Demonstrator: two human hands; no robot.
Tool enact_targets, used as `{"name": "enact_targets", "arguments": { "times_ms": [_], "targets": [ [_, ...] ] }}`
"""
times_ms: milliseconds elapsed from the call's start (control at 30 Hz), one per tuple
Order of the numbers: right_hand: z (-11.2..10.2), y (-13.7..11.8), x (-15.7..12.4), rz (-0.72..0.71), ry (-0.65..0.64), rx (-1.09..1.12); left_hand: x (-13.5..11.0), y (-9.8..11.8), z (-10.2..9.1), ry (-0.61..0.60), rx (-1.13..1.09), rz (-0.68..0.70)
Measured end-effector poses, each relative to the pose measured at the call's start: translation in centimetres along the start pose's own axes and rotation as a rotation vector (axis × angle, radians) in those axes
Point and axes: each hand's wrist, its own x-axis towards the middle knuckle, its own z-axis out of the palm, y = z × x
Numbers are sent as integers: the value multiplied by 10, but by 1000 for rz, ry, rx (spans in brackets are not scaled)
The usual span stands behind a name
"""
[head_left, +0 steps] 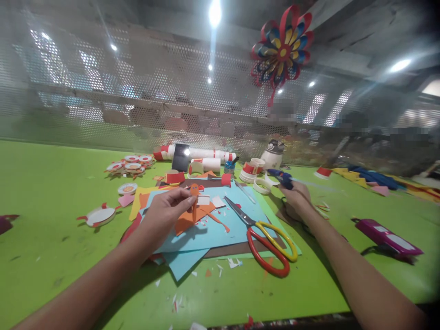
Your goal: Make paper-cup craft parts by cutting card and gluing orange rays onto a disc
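Between the thumb and fingers of my left hand [168, 206] is a small orange paper cutout [195, 189] with a rounded top, held above the paper stack. My right hand [296, 196] is closed around a dark blue glue gun [280, 176], its nozzle pointing left near white paper rings [261, 185]. Below my hands lie light blue paper sheets [206, 236] with orange scraps [184, 224] and small white pieces on top. Large scissors [254, 223] with one red and one yellow handle rest partly spread on the sheets, touched by neither hand.
White-and-red paper discs [132, 165] are piled at the back left, and another paper disc [99, 215] lies nearer. White tubes [202, 153], a black phone [180, 157] and a jar [273, 155] line the back. A magenta box [388, 236] is at right. A paper flower [283, 52] hangs above.
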Motion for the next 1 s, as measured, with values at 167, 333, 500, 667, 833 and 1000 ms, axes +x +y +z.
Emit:
{"name": "enact_targets", "arguments": {
  "times_ms": [167, 333, 500, 667, 833, 1000],
  "targets": [
    [-30, -31, -25, -148, 100, 315, 0, 3, 0, 38, -10, -14],
    [-51, -73, -81, -402, -204, 615, 2, -2, 0, 56, -74, -59],
    [-45, -81, -114, -427, -467, 510, 3, -6, 2, 50, -85, -89],
    [-43, -84, -123, -496, -597, 446, 0, -2, 7, 31, -67, -112],
    [-45, -90, -126, -528, -553, 373, -3, 1, 9, 25, -48, -89],
    [-43, -89, -129, -539, -511, 397, -4, 2, 10, 9, -57, -117]
  ]
}}
